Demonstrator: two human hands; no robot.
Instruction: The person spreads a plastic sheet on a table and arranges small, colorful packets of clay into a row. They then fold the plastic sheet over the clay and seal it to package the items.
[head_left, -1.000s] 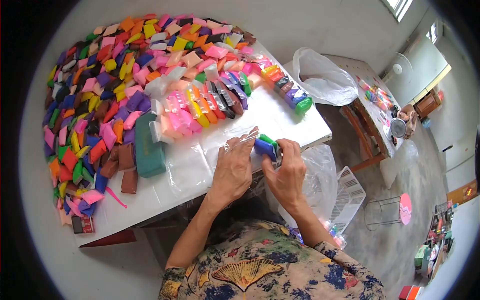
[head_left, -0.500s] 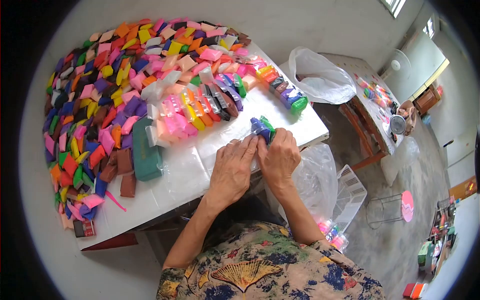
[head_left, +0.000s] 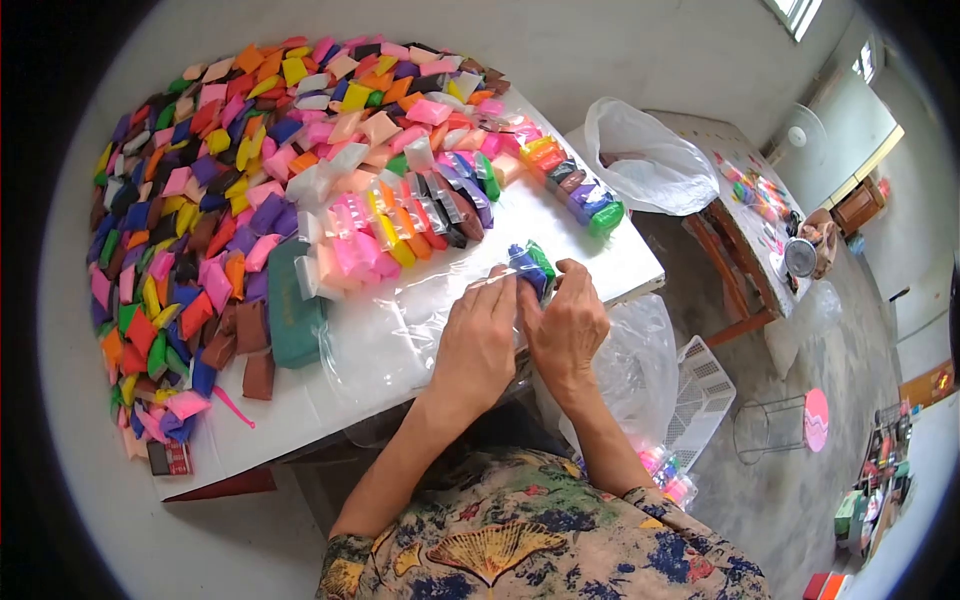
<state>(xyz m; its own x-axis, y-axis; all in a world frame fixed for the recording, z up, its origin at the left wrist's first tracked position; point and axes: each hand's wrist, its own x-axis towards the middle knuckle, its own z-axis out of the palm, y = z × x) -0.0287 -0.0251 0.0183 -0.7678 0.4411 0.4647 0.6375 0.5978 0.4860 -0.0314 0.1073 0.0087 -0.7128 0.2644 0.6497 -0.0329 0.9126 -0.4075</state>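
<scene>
Between my hands, at the table's front edge, stand a blue packet [head_left: 523, 262] and a green packet [head_left: 541, 258] in clear plastic. My left hand [head_left: 478, 330] is at their left side, its fingers long and close together on the clear plastic bag [head_left: 440, 283]. The thumb of my right hand [head_left: 570, 325] presses near the base of the packets while its fingers bend around their right side. Just beyond lie bagged rows of coloured packets [head_left: 400, 222], and a second bagged row [head_left: 572, 185] lies to the right. My left fingertips are partly hidden by plastic glare.
A large heap of coloured packets [head_left: 215, 200] covers the table's left and back. Beside it sits a green box [head_left: 297, 315]. A white plastic bag [head_left: 645, 165] hangs by another table [head_left: 745, 225]. Below right are a clear bag [head_left: 630, 370] and a white basket [head_left: 700, 395].
My right index finger has lifted and spread away from the packets. My left hand has shifted slightly right, and the green packet shows more fully. The whole view has shifted a little.
</scene>
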